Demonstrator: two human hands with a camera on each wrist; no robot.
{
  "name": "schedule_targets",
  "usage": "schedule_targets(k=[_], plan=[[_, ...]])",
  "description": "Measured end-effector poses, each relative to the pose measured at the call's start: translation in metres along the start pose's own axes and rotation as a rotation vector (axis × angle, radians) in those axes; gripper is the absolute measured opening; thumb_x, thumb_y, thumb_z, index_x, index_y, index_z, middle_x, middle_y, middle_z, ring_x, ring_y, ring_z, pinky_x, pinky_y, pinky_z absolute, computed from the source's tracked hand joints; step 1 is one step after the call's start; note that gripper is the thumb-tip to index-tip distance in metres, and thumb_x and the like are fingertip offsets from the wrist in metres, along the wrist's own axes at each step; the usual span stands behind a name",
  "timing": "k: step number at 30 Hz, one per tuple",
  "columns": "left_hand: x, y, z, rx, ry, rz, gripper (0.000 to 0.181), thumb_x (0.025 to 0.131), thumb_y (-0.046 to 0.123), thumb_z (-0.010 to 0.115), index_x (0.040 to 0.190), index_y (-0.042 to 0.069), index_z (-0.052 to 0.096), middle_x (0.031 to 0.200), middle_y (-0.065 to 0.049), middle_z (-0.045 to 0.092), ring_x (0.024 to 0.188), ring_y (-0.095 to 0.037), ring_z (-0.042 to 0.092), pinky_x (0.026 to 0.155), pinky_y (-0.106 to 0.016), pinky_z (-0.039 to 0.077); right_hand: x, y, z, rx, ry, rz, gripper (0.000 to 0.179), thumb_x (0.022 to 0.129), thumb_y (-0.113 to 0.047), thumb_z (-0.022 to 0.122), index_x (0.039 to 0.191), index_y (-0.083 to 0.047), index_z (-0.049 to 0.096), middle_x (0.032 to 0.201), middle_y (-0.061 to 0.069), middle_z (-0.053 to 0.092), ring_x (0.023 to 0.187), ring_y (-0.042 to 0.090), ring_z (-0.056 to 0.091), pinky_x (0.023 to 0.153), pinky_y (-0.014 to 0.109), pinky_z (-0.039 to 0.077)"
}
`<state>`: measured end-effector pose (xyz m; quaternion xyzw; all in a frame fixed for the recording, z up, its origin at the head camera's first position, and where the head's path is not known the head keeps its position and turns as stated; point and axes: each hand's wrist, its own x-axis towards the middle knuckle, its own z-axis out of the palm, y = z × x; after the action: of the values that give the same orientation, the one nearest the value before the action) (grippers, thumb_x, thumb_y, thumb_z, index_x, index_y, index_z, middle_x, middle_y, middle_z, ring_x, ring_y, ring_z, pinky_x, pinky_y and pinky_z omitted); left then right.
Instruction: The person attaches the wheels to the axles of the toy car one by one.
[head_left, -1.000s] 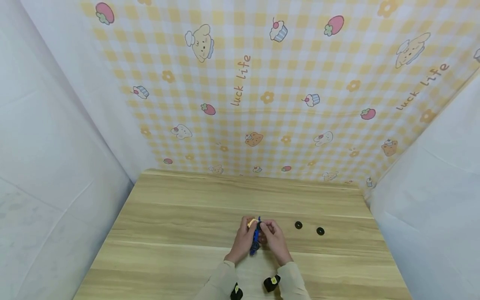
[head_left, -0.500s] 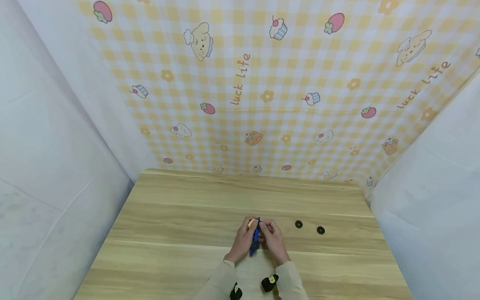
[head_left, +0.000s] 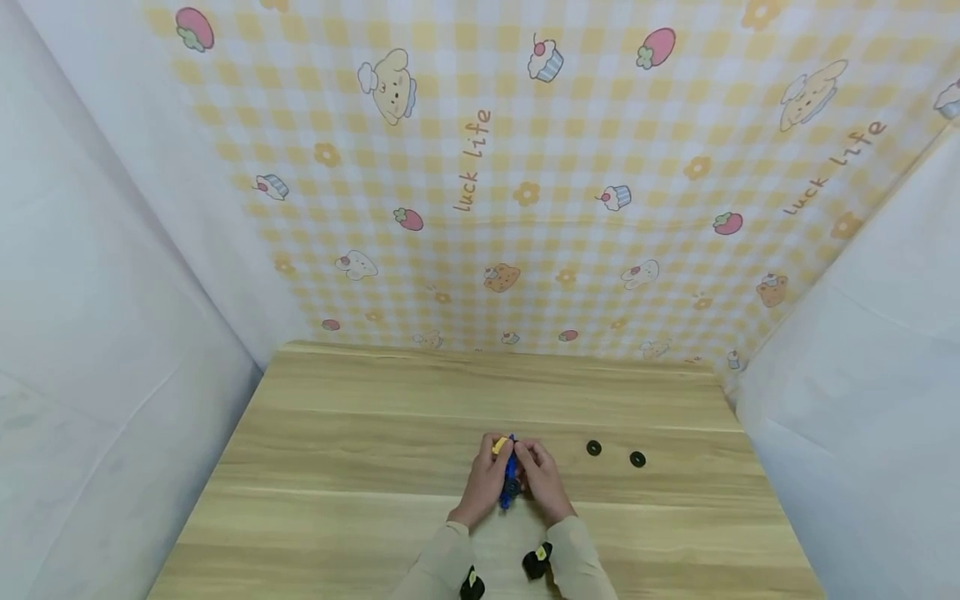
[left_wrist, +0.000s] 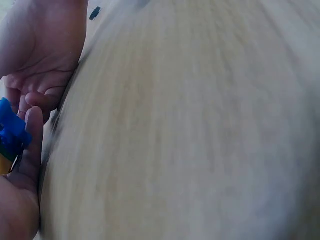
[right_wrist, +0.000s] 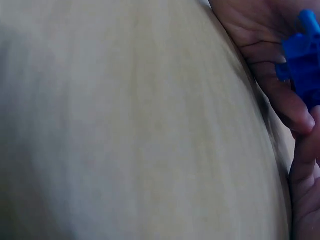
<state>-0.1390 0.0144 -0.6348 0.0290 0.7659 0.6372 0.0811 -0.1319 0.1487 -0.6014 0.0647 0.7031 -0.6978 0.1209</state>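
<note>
Between left hand (head_left: 482,482) and right hand (head_left: 547,482), blue toy (head_left: 511,468), both hands' fingers gripping it

Since the earlier frames, the person's right hand (head_left: 546,483) has edged inward, closer to the left hand (head_left: 483,482), and its fingers now hide most of the black piece that showed at the far end of the blue toy (head_left: 512,468). The yellow part (head_left: 499,447) shows a deeper tone than a second ago, while the head view has swung slightly, shifting the patterned cloth (head_left: 525,150) leftward.
</note>
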Motion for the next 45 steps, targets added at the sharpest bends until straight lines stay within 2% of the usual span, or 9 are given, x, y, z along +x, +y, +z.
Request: schedule_targets(k=[6, 11, 16, 29, 32, 39, 45], plan=[[0.000, 0.002, -0.001, -0.008, 0.001, -0.001, 0.042, 0.105, 0.053, 0.037, 0.122, 0.017, 0.049, 0.108, -0.008, 0.061, 0.089, -0.015, 0.055, 0.080, -0.030, 0.045, 0.007, 0.015, -0.002, -0.022, 0.007, 0.016, 0.034, 0.105, -0.040, 0.048, 0.109, -0.008, 0.061, 0.074, -0.001, 0.055, 0.056, 0.010, 0.045, 0.050, 0.021, 0.041], [0.000, 0.002, -0.002, -0.010, 0.006, 0.007, 0.039, 0.105, 0.052, 0.038, 0.118, 0.017, 0.049, 0.106, -0.006, 0.060, 0.088, -0.015, 0.053, 0.078, -0.027, 0.043, 0.009, 0.025, -0.001, -0.034, 0.032, -0.044, 0.043, 0.105, -0.044, 0.046, 0.110, -0.004, 0.061, 0.071, -0.002, 0.054, 0.056, 0.010, 0.046, 0.051, 0.020, 0.041], [-0.001, 0.001, -0.004, -0.034, -0.001, 0.007, 0.039, 0.104, 0.053, 0.043, 0.117, 0.017, 0.051, 0.106, -0.006, 0.061, 0.090, -0.015, 0.055, 0.081, -0.028, 0.043, 0.009, 0.028, 0.001, -0.010, 0.050, -0.075, 0.043, 0.104, -0.043, 0.048, 0.110, -0.002, 0.063, 0.072, -0.003, 0.055, 0.060, 0.009, 0.049, 0.053, 0.020, 0.043], [0.000, 0.003, -0.009, -0.042, -0.082, -0.005, 0.034, 0.105, 0.045, 0.045, 0.118, 0.014, 0.049, 0.101, -0.008, 0.058, 0.085, -0.016, 0.052, 0.074, -0.025, 0.042, 0.009, 0.027, -0.003, 0.006, 0.018, -0.074, 0.041, 0.104, -0.039, 0.050, 0.109, 0.000, 0.062, 0.075, -0.002, 0.056, 0.063, 0.010, 0.052, 0.056, 0.021, 0.048], [-0.002, 0.009, -0.011, -0.043, -0.102, -0.012, 0.031, 0.106, 0.040, 0.044, 0.118, 0.012, 0.049, 0.101, -0.007, 0.058, 0.086, -0.018, 0.052, 0.075, -0.027, 0.042, 0.008, 0.027, -0.003, 0.001, 0.012, -0.082, 0.040, 0.105, -0.038, 0.049, 0.108, 0.000, 0.062, 0.075, -0.001, 0.057, 0.064, 0.010, 0.053, 0.057, 0.021, 0.049], [-0.014, 0.040, -0.023, -0.041, -0.139, -0.004, 0.026, 0.107, 0.034, 0.046, 0.115, 0.010, 0.050, 0.098, -0.006, 0.058, 0.085, -0.015, 0.054, 0.076, -0.027, 0.043, 0.007, 0.029, -0.003, 0.009, 0.004, -0.113, 0.036, 0.104, -0.037, 0.052, 0.103, -0.003, 0.063, 0.076, -0.003, 0.058, 0.064, 0.008, 0.055, 0.057, 0.022, 0.050], [-0.016, 0.042, -0.024, -0.056, -0.158, 0.013, 0.026, 0.107, 0.034, 0.046, 0.115, 0.010, 0.049, 0.098, -0.009, 0.058, 0.084, -0.017, 0.054, 0.076, -0.027, 0.043, 0.006, 0.029, -0.001, 0.010, 0.023, -0.121, 0.037, 0.104, -0.036, 0.052, 0.102, 0.000, 0.062, 0.077, -0.002, 0.058, 0.064, 0.008, 0.055, 0.057, 0.022, 0.050]])
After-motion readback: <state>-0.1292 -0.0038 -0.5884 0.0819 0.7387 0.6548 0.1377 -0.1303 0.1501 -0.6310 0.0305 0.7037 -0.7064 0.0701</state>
